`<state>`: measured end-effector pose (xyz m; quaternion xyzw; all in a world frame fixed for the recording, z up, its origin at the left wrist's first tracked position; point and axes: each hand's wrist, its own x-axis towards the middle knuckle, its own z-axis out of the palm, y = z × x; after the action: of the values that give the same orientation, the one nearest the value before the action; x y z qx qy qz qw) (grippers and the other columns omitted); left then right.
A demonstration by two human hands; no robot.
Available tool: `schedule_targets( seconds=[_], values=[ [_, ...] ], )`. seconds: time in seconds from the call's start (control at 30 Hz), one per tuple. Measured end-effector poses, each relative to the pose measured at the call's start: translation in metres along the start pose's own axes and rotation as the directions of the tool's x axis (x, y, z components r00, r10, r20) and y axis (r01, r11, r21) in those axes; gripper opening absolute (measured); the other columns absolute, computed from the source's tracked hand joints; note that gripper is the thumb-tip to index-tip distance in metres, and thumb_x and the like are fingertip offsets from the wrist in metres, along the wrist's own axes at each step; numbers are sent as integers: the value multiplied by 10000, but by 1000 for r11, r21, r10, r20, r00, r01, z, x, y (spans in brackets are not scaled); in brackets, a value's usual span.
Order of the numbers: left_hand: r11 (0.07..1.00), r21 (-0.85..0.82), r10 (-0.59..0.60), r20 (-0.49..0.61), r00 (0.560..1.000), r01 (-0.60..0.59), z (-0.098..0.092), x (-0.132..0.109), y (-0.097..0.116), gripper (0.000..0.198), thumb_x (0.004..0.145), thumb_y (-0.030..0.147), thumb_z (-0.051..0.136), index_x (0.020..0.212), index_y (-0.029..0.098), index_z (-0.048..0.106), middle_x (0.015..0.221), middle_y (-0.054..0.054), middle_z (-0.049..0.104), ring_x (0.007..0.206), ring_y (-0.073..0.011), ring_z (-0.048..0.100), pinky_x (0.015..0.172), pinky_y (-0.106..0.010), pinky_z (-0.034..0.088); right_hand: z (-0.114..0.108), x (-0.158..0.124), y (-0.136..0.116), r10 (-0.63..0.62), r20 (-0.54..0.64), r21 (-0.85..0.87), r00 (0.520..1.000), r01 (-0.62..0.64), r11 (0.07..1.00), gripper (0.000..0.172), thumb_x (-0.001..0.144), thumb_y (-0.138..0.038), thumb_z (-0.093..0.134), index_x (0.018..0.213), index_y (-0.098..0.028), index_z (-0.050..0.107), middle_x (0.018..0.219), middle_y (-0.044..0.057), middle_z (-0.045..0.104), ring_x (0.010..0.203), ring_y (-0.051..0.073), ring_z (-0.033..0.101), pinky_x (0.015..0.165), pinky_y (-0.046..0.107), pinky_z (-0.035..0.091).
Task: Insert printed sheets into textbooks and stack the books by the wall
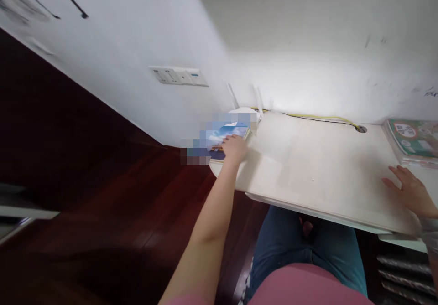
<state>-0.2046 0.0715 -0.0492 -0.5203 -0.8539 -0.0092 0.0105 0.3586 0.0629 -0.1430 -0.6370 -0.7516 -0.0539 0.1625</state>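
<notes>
At the desk's left end lies a book (218,137) with a blue sky picture on its cover, partly blurred out by mosaic blocks. My left hand (235,148) rests palm down on its right part, fingers stretched over the cover; the thumb is hidden. Off to the right, my right hand (412,191) is held at the white desk top (308,159) with thumb and fingers apart and nothing in it. Whether it touches the surface I cannot tell. Just beyond it sits a stack of books (415,136) with a green cover on top.
Behind the blue book stands a white device with upright antennas (259,100). Yellow and black cables (318,116) run along the wall to a round desk hole (360,129). A socket panel (179,76) is on the left wall. Dark red floor (164,195) lies left of the desk.
</notes>
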Motion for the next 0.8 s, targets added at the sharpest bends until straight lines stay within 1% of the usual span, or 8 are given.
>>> schedule_targets(
  seconds=[0.17,0.33,0.4,0.47,0.6,0.63,0.7,0.8],
  values=[
    [999,54,-8,21,1000,7,-5,0,7,477,806,97,395,1238,-76,499,1176,-365,541,1119,-380,540,867,-475,417,13,0,8,-12,-23,138,1000,15,990,597,854,-543,339,1325,-197,465,1260,232,562,1207,321,509,971,475,410],
    [998,36,54,99,994,-58,-57,16,-19,304,781,136,473,1004,64,666,1020,-237,667,984,-322,625,816,-366,466,10,-1,7,5,-34,221,999,3,975,594,856,-567,340,1333,-239,469,1181,210,609,1130,316,569,965,434,429],
    [998,57,11,26,1000,-12,-89,12,-29,339,808,128,437,1076,30,620,1059,-271,642,995,-354,617,818,-414,469,6,-1,2,12,-91,235,996,10,972,595,855,-568,352,1343,-244,459,1171,208,610,1132,311,569,966,428,432],
    [998,19,-55,-151,987,59,-120,-3,-33,363,851,153,412,1163,45,562,1056,-245,645,978,-356,618,813,-465,473,-1,-1,-7,-41,-142,255,989,77,964,586,863,-540,376,1362,-237,433,1241,201,570,1180,291,537,993,418,418],
    [951,-259,92,-284,955,-168,-155,-41,-28,445,839,172,500,1284,175,491,1040,-65,664,982,-273,603,893,-516,438,-11,-4,-28,-258,-44,207,965,261,943,585,877,-492,396,1401,-233,373,1444,150,398,1346,274,350,1043,486,353],
    [891,-377,121,-341,932,-253,-154,-47,-24,479,828,173,513,1305,202,479,1092,-31,649,1008,-250,587,925,-512,417,-12,-5,-33,-276,11,168,961,270,948,589,877,-500,390,1399,-228,378,1466,148,368,1363,288,315,1038,519,339],
    [626,-667,169,-389,906,-404,-142,-53,-11,518,798,191,541,1313,228,485,1148,8,634,1015,-211,577,946,-460,416,-12,-6,-40,-292,143,86,946,282,955,588,869,-522,404,1385,-242,406,1461,140,385,1356,314,320,1022,579,311],
    [61,-958,287,-250,925,-279,-105,-57,19,537,713,279,649,1240,217,564,1067,-23,685,898,-197,619,818,-354,505,-11,-7,-46,-289,239,8,927,295,955,596,852,-539,449,1376,-257,429,1467,130,379,1351,327,322,1017,605,275]
  ],
)
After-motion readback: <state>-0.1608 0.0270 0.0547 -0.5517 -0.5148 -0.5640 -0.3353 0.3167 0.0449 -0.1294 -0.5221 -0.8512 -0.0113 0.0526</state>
